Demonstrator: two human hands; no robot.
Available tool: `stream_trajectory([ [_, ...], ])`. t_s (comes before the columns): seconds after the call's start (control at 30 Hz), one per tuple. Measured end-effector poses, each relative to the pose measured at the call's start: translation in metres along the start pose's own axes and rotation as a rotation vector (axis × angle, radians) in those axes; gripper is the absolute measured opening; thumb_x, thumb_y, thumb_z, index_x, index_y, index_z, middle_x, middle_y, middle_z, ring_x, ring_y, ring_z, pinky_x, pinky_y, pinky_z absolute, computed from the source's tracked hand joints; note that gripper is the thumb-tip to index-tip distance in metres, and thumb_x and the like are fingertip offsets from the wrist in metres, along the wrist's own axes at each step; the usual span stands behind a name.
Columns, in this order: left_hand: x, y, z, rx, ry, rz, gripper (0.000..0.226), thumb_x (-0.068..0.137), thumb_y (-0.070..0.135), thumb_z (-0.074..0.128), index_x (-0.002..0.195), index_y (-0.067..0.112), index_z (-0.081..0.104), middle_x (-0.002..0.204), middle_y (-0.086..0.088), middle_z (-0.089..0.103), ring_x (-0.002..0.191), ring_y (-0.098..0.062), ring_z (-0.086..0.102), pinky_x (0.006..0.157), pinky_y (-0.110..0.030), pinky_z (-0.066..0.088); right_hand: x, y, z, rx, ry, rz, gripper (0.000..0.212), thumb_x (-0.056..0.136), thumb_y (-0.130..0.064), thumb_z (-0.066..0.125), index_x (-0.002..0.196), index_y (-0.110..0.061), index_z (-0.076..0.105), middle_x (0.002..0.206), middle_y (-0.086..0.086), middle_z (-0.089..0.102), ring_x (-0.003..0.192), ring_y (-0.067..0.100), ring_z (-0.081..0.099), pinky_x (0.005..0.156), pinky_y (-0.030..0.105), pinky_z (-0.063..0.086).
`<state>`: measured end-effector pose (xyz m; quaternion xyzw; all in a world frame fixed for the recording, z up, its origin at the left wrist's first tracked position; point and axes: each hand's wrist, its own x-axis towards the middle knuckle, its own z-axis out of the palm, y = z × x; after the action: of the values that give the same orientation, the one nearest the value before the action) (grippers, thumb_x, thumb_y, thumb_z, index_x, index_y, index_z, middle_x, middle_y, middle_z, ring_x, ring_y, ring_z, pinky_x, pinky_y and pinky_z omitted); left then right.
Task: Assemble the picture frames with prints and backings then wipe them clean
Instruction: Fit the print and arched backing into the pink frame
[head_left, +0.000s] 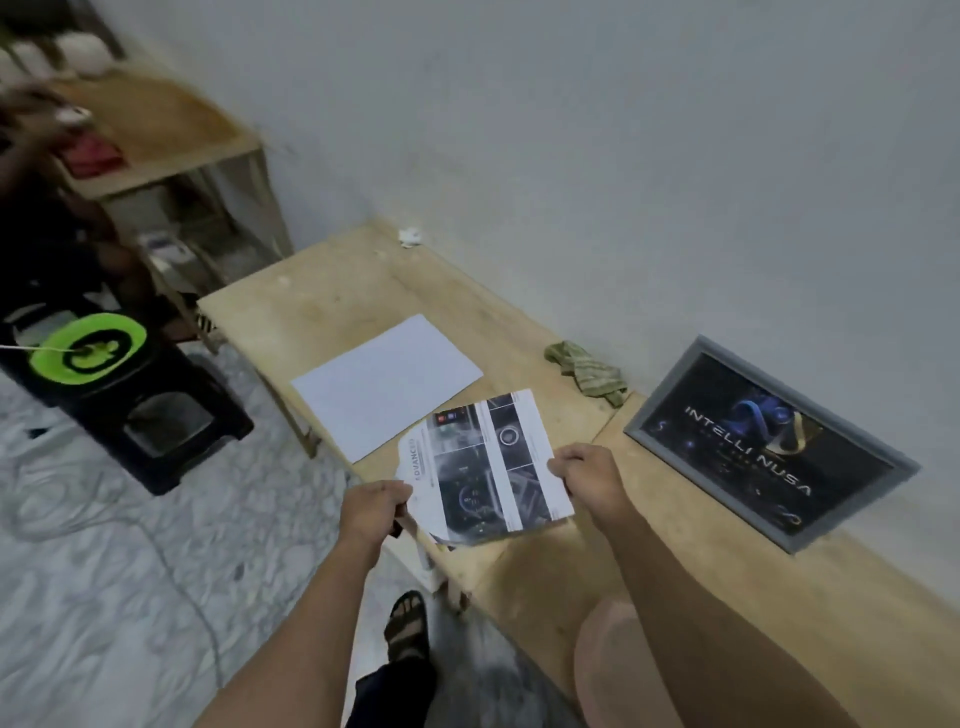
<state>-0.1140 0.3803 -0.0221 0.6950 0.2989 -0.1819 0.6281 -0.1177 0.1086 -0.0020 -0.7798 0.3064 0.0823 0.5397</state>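
Print held over the near table edge, ready for framing

The left hand (375, 512) and right hand (589, 475) pinch the print (488, 467) by opposite edges; it is thin, light, floppy paper, likely to crease, so edge holds suit it. The white backing sheet (387, 384) lies at 11 o'clock from it, the green cloth (587, 371) at 1 o'clock, and the grey framed picture (769, 447) at 3 o'clock against the wall

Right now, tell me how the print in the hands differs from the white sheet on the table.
The print is covered in dark pictures and text; the white sheet is blank. The print is held above the table edge, gripped by the left hand and right hand; the white sheet lies flat on the table, untouched. The print's near-left corner curls; the white sheet looks flat. Both are rectangular sheets.
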Motion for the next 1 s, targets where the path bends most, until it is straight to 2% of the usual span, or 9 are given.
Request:
stream_trajectory([
  [0.07,0.031,0.018,-0.021,-0.024,0.043,0.003,0.007,0.083,0.0,0.066,0.082,-0.006,0.07,0.068,-0.014,0.06,0.063,-0.027,0.053,0.042,-0.024,0.041,0.03,-0.033,0.033,-0.058,-0.035,-0.019,0.002,0.076,-0.008,0.068,0.075,-0.006,0.069,0.077,0.006,0.069,0.073,0.023,0.063,0.067,0.034,0.05],
  [0.27,0.119,0.056,-0.064,0.006,0.138,-0.009,0.013,0.083,0.006,0.072,0.071,0.004,0.07,0.063,-0.012,0.066,0.057,-0.021,0.058,0.051,-0.023,0.043,0.113,-0.109,0.128,-0.254,-0.042,-0.113,0.009,0.073,-0.005,0.06,0.073,0.0,0.067,0.081,0.017,0.067,0.078,0.036,0.057,0.066,0.026,0.041],
  [0.33,0.148,0.064,-0.07,0.041,0.177,-0.018,0.017,0.082,0.006,0.074,0.066,0.005,0.069,0.061,-0.009,0.066,0.059,-0.02,0.059,0.061,-0.026,0.047,0.139,-0.126,0.155,-0.351,-0.055,-0.143,0.011,0.073,-0.005,0.056,0.07,-0.003,0.066,0.08,0.012,0.067,0.076,0.029,0.058,0.065,0.026,0.041],
  [0.5,0.196,0.071,-0.077,0.096,0.202,-0.063,0.017,0.08,0.006,0.076,0.065,0.008,0.069,0.069,-0.007,0.071,0.066,-0.025,0.065,0.071,-0.039,0.058,0.186,-0.142,0.199,-0.484,-0.041,-0.206,0.021,0.076,-0.002,0.056,0.09,0.007,0.067,0.098,0.021,0.069,0.096,0.035,0.064,0.078,0.041,0.054],
  [0.57,0.205,0.069,-0.079,0.164,0.206,-0.06,0.025,0.082,0.007,0.073,0.058,0.011,0.067,0.059,-0.002,0.069,0.063,-0.024,0.066,0.073,-0.042,0.059,0.197,-0.144,0.211,-0.522,-0.07,-0.196,0.02,0.079,-0.002,0.056,0.092,0.003,0.07,0.099,0.015,0.071,0.098,0.031,0.064,0.077,0.033,0.05],
  [0.63,0.205,0.069,-0.079,0.224,0.206,-0.052,0.029,0.085,0.015,0.069,0.057,0.012,0.069,0.057,-0.001,0.069,0.061,-0.023,0.066,0.072,-0.039,0.058,0.205,-0.142,0.219,-0.549,-0.098,-0.178,0.024,0.082,-0.008,0.056,0.102,-0.007,0.069,0.109,0.006,0.068,0.104,0.025,0.061,0.079,0.026,0.044],
  [0.77,0.194,0.068,-0.079,0.41,0.306,-0.058,0.023,0.089,0.036,0.062,0.073,0.022,0.071,0.078,0.002,0.072,0.077,-0.021,0.068,0.069,-0.029,0.052,0.209,-0.13,0.215,-0.582,-0.111,-0.138,0.043,0.082,-0.017,0.057,0.124,-0.015,0.057,0.125,0.008,0.058,0.113,0.026,0.056,0.093,0.033,0.045],
  [0.87,0.169,0.055,-0.071,0.44,0.329,-0.044,0.024,0.092,0.036,0.059,0.073,0.024,0.067,0.075,0.003,0.069,0.074,-0.019,0.065,0.064,-0.028,0.047,0.193,-0.11,0.196,-0.61,-0.103,-0.124,0.033,0.083,-0.016,0.056,0.115,-0.013,0.061,0.115,0.005,0.061,0.108,0.026,0.058,0.091,0.035,0.046],
  [1.0,0.123,0.019,-0.047,0.415,0.241,-0.073,0.027,0.088,0.038,0.063,0.065,0.025,0.067,0.064,0.008,0.068,0.065,-0.015,0.066,0.064,-0.03,0.054,0.166,-0.073,0.156,-0.655,-0.118,-0.11,0.01,0.081,-0.009,0.047,0.071,-0.011,0.048,0.076,0.005,0.052,0.076,0.026,0.051,0.062,0.032,0.038],
])
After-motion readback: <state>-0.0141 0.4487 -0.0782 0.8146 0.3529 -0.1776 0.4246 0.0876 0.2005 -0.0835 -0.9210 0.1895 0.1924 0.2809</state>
